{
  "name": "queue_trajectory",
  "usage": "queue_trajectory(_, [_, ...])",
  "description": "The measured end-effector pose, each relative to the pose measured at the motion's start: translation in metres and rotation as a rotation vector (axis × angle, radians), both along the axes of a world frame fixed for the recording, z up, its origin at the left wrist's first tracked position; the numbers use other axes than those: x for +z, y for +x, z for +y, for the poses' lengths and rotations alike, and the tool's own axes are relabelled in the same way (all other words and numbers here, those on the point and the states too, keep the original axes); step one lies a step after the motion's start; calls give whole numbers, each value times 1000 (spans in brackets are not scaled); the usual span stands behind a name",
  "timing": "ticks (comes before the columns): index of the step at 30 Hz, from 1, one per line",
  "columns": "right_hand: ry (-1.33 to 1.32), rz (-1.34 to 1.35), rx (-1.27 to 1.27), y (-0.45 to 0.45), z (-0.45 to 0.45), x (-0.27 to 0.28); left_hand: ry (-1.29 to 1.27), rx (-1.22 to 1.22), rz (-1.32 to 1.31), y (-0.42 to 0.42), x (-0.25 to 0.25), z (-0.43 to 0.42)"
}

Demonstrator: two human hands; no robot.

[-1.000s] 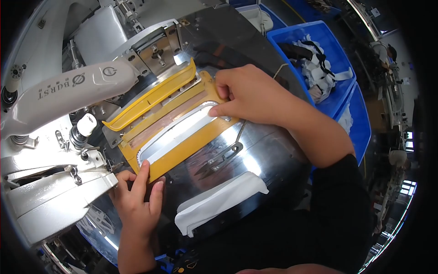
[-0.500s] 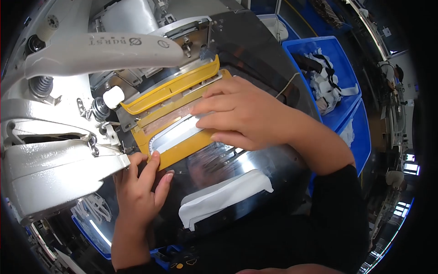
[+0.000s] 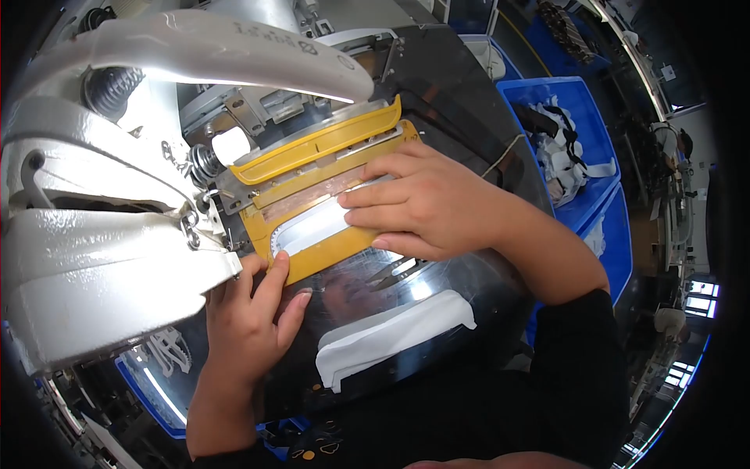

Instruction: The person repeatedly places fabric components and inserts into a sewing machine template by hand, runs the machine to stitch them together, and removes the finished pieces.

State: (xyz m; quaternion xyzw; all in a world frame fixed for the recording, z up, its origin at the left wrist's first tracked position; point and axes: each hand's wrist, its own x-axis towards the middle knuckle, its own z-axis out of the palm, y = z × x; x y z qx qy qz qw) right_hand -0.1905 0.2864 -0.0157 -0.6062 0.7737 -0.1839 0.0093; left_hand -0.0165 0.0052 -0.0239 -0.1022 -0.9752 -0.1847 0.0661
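Nearest the worker, white cloth (image 3: pixel 394 338) lay loose on the dark tabletop (image 3: pixel 484 280), not placed in the yellow frame (image 3: pixel 322 259). Small scissors (image 3: pixel 384 276) rested beside the frame, partly hidden. The left hand (image 3: pixel 251 324) set an index fingertip on the frame's near-left corner, its thumb well apart. A pale strip (image 3: pixel 312 224) already sat in the frame's long opening. There the right hand (image 3: pixel 433 205) rested, fingers loosely spread, fingertips on the strip, clamped on nothing. Behind, a yellow bar (image 3: pixel 316 148) stood clear of the strip; farther off, a blue bin (image 3: pixel 605 184) held scraps.
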Motion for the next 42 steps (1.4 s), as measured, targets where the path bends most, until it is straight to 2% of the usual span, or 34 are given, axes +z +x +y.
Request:
queue_trajectory(7, [37, 102, -39, 7, 0, -1, 6, 6, -18, 1, 2, 1])
queue_trajectory(13, [33, 48, 8, 2, 2, 5, 9, 7, -5, 2, 1, 2])
queue_trajectory(20, [35, 16, -54, 5, -2, 2, -64, 1, 21, 3, 4, 2])
queue_trajectory(24, [-4, 40, -57, 6, 0, -6, 122, -33, 89, 10, 9, 7])
queue_trajectory(27, [-70, 57, -50, 8, 4, -12, 220, -196, -160, 19, 29, 14])
queue_trajectory(32, [-140, 19, -23, 15, 4, -7, 326, -274, -223, 25, 18, 19])
queue_trajectory(35, [-224, -38, 32, 20, 3, -7, 358, -295, -221, 23, 15, 18])
queue_trajectory(41, [-210, -643, 283, 53, -9, 6, 357, -331, -164, 25, 10, 20])
queue_trajectory(42, [-119, -666, 294, 55, -10, 13, 370, -344, -164, 24, 10, 20])
